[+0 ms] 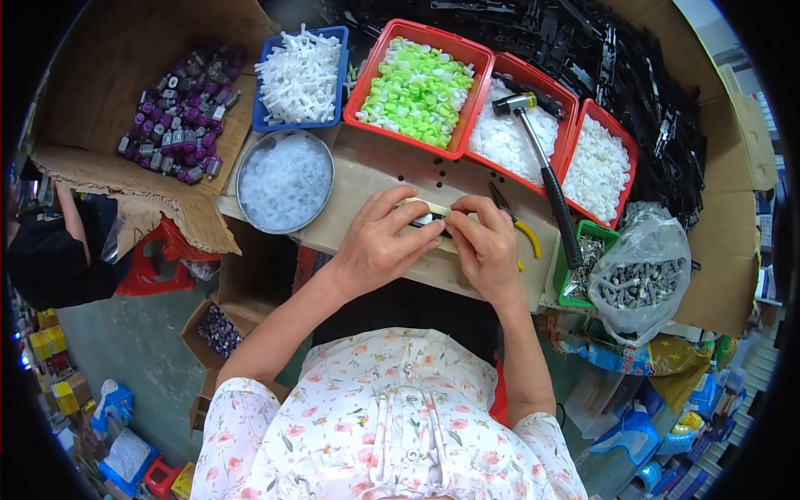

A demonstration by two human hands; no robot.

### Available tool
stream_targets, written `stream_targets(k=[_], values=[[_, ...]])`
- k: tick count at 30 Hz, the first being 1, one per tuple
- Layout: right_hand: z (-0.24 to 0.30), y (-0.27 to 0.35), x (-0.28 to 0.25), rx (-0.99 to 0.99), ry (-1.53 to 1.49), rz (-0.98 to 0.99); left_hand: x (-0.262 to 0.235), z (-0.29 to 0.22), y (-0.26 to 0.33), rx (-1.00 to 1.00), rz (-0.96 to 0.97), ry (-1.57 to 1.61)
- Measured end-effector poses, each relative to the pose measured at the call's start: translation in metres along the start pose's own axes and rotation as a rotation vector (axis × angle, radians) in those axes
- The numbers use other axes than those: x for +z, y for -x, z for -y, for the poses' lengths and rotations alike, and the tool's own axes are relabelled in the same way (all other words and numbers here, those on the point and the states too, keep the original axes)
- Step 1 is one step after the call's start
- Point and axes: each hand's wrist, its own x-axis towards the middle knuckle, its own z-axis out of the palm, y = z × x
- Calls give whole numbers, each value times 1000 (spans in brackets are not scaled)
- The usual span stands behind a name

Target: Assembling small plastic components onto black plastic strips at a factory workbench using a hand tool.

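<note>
Both hands meet over the near middle of the workbench [350, 179]. Between them is a small black part [438, 213] with a white piece [423, 221] in it, beside a pale strip or block [429, 205]. My left hand [379, 237] is closed round its left end, fingers bent over the top. At the other end my right hand [486, 246] pinches the part with thumb and fingertips. Much of the part is hidden by the fingers. Yellow-handled pliers [525, 233] lie just right of my right hand.
Behind stand a blue tray of white pieces [302, 79], a red tray of green rings [417, 87] and two red trays of white pieces. A hammer [542, 162] leans across them. A round bowl [285, 183], a carton of purple parts [179, 117] and a bag of grey parts [642, 279] flank the bench.
</note>
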Motion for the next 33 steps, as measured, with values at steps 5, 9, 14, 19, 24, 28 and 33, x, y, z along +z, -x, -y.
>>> stream_targets(k=[5,9,14,19,24,28,33], values=[[-2,1,3,-20,23,-2,2,1,2,15,-22,5],[-3,4,5,-79,39,-56,0,0,-6,-81,15,111],[-3,4,6,-93,53,-88,3,4,-9,-104,45,156],[-2,4,6,-73,77,-79,3,2,-9,-116,23,143],[1,3,4,-85,125,-57,2,1,1,-52,12,56],[3,0,1,-85,139,-26,3,3,5,58,-20,-25],[3,-3,0,-64,109,-6,5,0,6,40,-22,-22]])
